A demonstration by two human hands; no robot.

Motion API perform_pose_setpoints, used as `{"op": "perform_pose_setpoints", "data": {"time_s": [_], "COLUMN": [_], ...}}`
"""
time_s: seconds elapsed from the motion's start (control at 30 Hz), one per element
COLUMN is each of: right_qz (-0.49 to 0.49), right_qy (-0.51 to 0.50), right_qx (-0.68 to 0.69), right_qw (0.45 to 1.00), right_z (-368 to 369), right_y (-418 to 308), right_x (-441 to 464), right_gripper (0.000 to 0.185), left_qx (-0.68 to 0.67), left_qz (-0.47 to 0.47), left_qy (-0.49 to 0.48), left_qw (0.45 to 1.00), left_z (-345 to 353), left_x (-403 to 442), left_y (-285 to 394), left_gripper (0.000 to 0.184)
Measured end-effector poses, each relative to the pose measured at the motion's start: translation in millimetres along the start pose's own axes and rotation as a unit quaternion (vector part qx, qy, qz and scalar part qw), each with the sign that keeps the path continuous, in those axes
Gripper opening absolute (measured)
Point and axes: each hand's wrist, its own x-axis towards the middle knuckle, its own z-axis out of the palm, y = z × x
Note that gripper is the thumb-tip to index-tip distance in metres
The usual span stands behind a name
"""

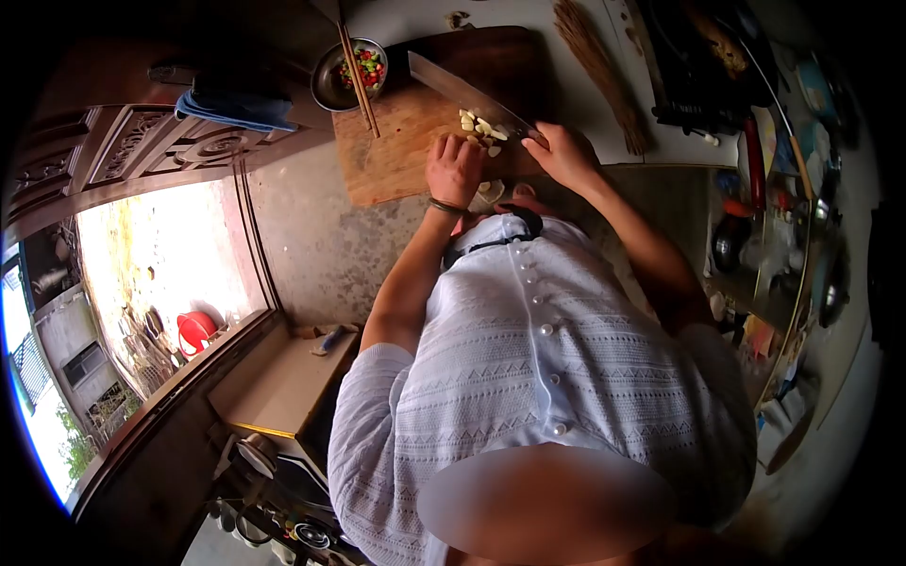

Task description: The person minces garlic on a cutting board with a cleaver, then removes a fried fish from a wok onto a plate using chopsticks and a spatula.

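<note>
My right hand (566, 156) is wrapped round the handle of a kitchen knife (462, 92), whose broad blade points to the far left over the wooden cutting board (377, 165). Pale chopped pieces, which look like garlic (483, 129), lie on the board between the blade and my left hand (454, 170). That hand rests closed at the board's near edge, its fingers curled beside the pieces. Its fingertips are hidden, so whatever they hold does not show.
A metal bowl (332, 83) of chopped red and green pieces stands at the board's far left, with chopsticks (357, 80) across it. A bundle of dry stalks (604, 71) lies on the white counter (675, 146). A red-handled pan (755, 160) is at the right.
</note>
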Motion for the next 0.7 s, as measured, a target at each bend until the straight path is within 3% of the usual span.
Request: {"op": "perform_pose_setpoints", "data": {"time_s": [0.13, 0.23, 0.33, 0.43, 0.63, 0.7], "right_qz": [-0.035, -0.092, -0.212, -0.239, -0.290, -0.298], "right_qy": [-0.061, -0.056, -0.020, -0.118, -0.195, -0.194], "right_qx": [-0.070, -0.144, -0.068, -0.130, -0.192, -0.192], "right_qw": [0.995, 0.984, 0.975, 0.955, 0.917, 0.915], "right_z": [-30, -37, -38, -64, -50, -48], "right_y": [0, -8, 16, 9, 19, 24], "right_x": [-3, -4, -2, 3, 31, 44], "right_gripper": [0.027, 0.017, 0.011, 0.010, 0.014, 0.015], "left_qx": [0.018, 0.021, 0.029, 0.055, 0.111, 0.136], "left_qz": [-0.075, -0.072, -0.072, -0.058, -0.021, -0.019], "left_qy": [0.056, 0.036, 0.074, 0.119, -0.125, -0.164], "left_qw": [0.995, 0.997, 0.994, 0.990, 0.986, 0.977], "left_z": [-38, -61, -102, -136, -118, -106], "left_x": [-10, -30, -32, -24, 7, 17], "left_y": [6, 9, 36, 61, 42, 30], "left_gripper": [0.016, 0.022, 0.031, 0.040, 0.041, 0.037]}}
